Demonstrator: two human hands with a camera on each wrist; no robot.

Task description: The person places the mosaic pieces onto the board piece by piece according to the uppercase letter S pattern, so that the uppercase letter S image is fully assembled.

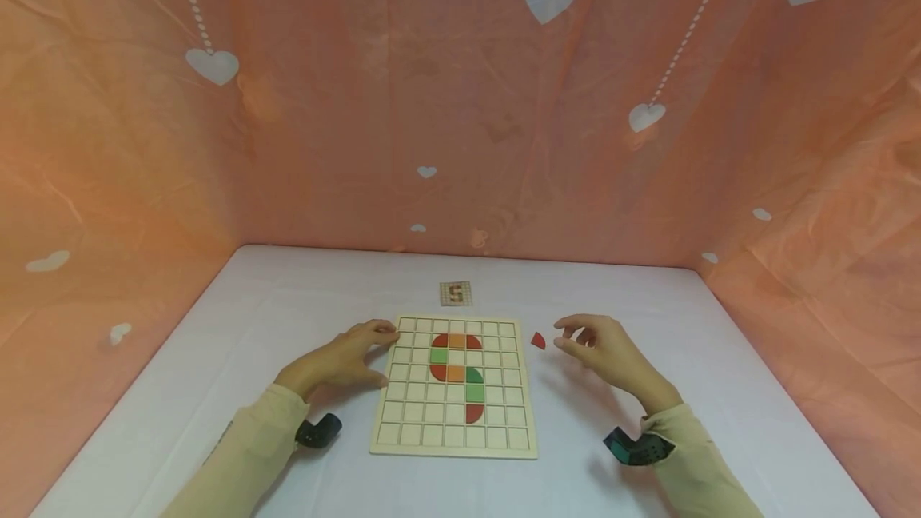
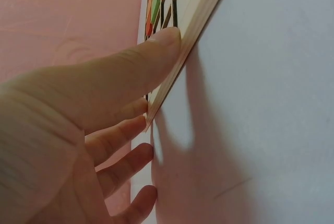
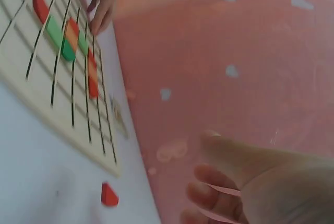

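A wooden grid board (image 1: 422, 432) lies on the table with several coloured pieces set in its squares: red quarter-circles (image 1: 475, 414), orange squares (image 1: 456, 374), light green squares (image 1: 475, 393) and a dark green quarter-circle (image 1: 473, 375). My left hand (image 1: 344, 356) touches the board's left edge with thumb and fingertips; in the left wrist view the thumb (image 2: 138, 65) rests on the rim. Just past the right edge, a loose red quarter-circle piece (image 1: 538, 340) lies on the table. Beside that piece, apart from it, my right hand (image 1: 604, 348) hovers with fingers loosely bent, holding nothing.
Behind the board lies a small pattern card (image 1: 456, 293) with a printed grid design. A white cloth covers the table (image 1: 302, 286). Pinkish-orange fabric (image 1: 460, 118) with white hearts rises behind and at both sides. Black devices (image 1: 636, 448) are worn at both wrists.
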